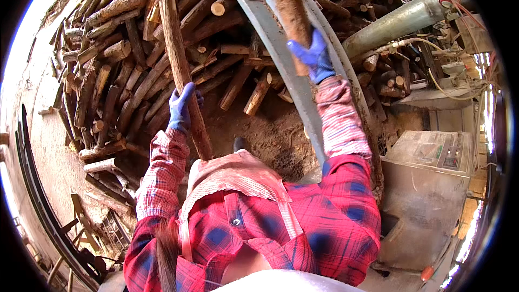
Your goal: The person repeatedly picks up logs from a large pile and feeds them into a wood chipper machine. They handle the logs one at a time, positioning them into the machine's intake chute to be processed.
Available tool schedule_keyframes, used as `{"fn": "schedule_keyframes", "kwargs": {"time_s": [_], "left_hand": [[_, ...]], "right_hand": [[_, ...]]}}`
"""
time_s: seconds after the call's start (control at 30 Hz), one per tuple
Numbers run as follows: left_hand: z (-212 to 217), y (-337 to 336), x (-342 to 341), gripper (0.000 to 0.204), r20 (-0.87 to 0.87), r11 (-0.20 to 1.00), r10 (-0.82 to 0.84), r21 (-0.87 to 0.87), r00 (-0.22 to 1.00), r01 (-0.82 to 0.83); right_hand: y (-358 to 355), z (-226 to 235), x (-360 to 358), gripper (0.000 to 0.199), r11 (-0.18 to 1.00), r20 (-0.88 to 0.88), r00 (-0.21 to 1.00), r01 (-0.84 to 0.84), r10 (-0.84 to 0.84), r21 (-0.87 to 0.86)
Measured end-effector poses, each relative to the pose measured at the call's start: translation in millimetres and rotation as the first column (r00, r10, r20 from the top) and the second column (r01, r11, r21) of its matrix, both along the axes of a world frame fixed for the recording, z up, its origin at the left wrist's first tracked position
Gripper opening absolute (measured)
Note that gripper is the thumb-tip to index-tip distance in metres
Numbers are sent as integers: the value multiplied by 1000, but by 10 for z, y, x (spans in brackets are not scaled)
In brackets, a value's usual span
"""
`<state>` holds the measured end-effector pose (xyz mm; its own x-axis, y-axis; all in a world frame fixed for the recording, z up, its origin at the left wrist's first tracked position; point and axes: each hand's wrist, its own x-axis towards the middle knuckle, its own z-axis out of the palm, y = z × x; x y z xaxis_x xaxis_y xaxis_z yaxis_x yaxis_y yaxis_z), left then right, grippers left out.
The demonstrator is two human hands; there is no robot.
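My left hand (183, 109), in a blue glove, is closed around a long thin log (175, 48). That log stands tilted, its lower end close to my apron (238, 176) and its upper end over the woodpile. Farther forward and to the right, my right hand (314, 58), also gloved in blue, grips a thicker log (289, 5) near its lower end, the thumb lying across the bark. This log lies along a curved grey metal chute (294, 94) and runs out of the top of the view. Motion slightly blurs the right hand and its log.
A large heap of cut logs (121, 51) spreads ahead and to the left. At the right stand a metal cabinet with a control panel (432, 148) and a thick metal pipe (400, 19) with hoses. A dark metal rail (40, 194) runs along the left.
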<state>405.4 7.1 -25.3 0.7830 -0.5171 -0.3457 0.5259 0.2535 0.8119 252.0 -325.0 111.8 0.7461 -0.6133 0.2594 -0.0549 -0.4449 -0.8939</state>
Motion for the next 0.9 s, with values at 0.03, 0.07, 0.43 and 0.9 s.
{"fn": "schedule_keyframes", "kwargs": {"time_s": [0.03, 0.07, 0.43, 0.9], "left_hand": [[95, -135, -50, 33, 27, 1000, -2, -12, 1000, 2], [144, -211, -57, 33, 38, 1000, 2, -26, 999, -1], [788, -736, -102, 28, 277, 982, -185, 26, 943, 186], [2901, -1870, 7, 51, 473, 552, -375, -577, 797, 602]], "right_hand": [[-272, 59, -99, 78, 992, -29, 998, 57, -60, -109], [-514, 12, -160, 78, 964, -56, 992, 96, -113, -247], [-1089, -605, -1124, 88, 764, -555, 694, -11, -458, -645], [-813, -567, -1820, 94, 803, -645, 568, 47, -511, -594]]}}
